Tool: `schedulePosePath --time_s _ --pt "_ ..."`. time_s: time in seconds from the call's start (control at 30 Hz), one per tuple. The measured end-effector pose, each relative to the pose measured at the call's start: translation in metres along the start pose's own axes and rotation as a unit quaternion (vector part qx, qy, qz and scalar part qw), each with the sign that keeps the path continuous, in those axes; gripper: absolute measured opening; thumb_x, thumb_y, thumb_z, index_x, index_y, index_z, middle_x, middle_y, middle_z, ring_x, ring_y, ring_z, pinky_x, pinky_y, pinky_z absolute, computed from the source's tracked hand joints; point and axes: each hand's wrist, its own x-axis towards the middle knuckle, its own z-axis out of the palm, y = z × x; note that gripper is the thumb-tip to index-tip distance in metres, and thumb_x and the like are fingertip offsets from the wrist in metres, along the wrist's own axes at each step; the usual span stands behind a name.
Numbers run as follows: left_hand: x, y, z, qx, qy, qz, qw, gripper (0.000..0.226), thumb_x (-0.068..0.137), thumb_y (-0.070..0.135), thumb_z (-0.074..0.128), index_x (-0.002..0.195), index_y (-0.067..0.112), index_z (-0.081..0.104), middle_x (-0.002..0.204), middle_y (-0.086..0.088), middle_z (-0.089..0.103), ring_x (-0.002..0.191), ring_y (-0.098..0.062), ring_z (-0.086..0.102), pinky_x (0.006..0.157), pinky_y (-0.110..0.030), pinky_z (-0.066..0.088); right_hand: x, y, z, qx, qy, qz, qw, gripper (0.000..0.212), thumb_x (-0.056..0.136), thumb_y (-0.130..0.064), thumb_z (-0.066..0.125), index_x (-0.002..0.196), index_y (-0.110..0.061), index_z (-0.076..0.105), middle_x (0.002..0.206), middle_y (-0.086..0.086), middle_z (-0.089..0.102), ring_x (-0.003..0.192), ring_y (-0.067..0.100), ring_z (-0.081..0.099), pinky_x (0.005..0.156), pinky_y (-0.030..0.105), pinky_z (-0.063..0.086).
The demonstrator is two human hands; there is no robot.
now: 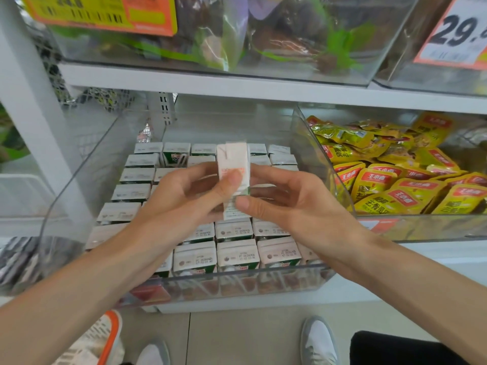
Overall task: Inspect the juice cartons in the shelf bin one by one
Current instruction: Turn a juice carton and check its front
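A small white juice carton [233, 164] with orange print is held up above the clear shelf bin [79, 196]. My left hand [189, 196] pinches it from the left, thumb on its front face. My right hand [287, 198] holds its lower right side with the thumb near the bottom edge. Below, several rows of cartons [234, 255] stand upright in the bin with their tops showing printed date codes. My hands hide the cartons in the bin's middle.
To the right, another clear bin [326, 164] holds several yellow snack packets [390, 180]. A white shelf [210, 83] above carries clear bins with bagged goods and orange price tags. Shoes and a paper bag are on the floor below.
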Motion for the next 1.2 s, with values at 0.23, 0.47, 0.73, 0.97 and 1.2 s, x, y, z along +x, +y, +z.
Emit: schedulePosePath --time_s 0.23,0.47,0.73,0.97,1.2 --pt "0.0029 -0.0032 -0.0035 -0.061 0.002 -0.010 0.998 0.042 0.096 0.052 0.060 0.127 0.027 0.075 0.123 0.001 0.078 0.115 -0.020 0.075 0.093 -0.030 0.060 0.0003 0.0051 0.0025 0.004 0.072 -0.015 0.997 0.037 0.086 -0.022 0.086 0.120 -0.020 0.072 0.119 -0.002 0.076 0.109 0.013 0.075 0.097 0.029 0.060" --pt "0.0053 -0.0032 -0.0023 -0.098 0.013 -0.019 0.995 0.040 0.091 0.055 0.063 0.117 0.029 0.079 0.119 -0.004 0.079 0.110 -0.024 0.077 0.089 -0.032 0.062 0.0020 0.0030 0.0020 -0.007 0.094 -0.057 0.994 0.036 0.082 -0.021 0.089 0.115 -0.023 0.074 0.101 0.005 0.076 0.090 0.017 0.076 0.081 0.022 0.058" --pt "0.0049 -0.0075 -0.0066 -0.080 0.004 -0.013 0.997 0.030 0.105 0.017 0.057 0.130 0.025 0.071 0.122 0.001 0.078 0.113 -0.019 0.075 0.088 -0.026 0.061 0.0049 0.0057 -0.0042 0.032 0.079 -0.045 0.995 0.030 0.088 -0.015 0.084 0.116 -0.023 0.077 0.099 0.000 0.081 0.088 0.011 0.078 0.080 0.018 0.058" --pt "0.0055 -0.0087 -0.0064 -0.079 0.017 -0.009 0.997 0.030 0.101 0.017 0.061 0.127 0.027 0.073 0.118 0.003 0.079 0.110 -0.018 0.076 0.085 -0.026 0.062 0.0053 0.0070 -0.0057 0.041 0.088 -0.041 0.994 0.024 0.090 -0.014 0.081 0.113 -0.020 0.076 0.103 0.001 0.082 0.087 0.011 0.078 0.078 0.020 0.059" --pt "0.0053 -0.0091 -0.0063 -0.035 0.068 0.020 0.997 0.035 0.083 0.029 0.081 0.119 0.032 0.078 0.120 0.011 0.078 0.104 -0.016 0.078 0.077 -0.030 0.065 0.0074 0.0072 -0.0012 0.025 0.084 -0.022 0.996 0.030 0.088 -0.017 0.084 0.116 -0.016 0.073 0.106 -0.002 0.081 0.098 0.012 0.078 0.085 0.022 0.061"
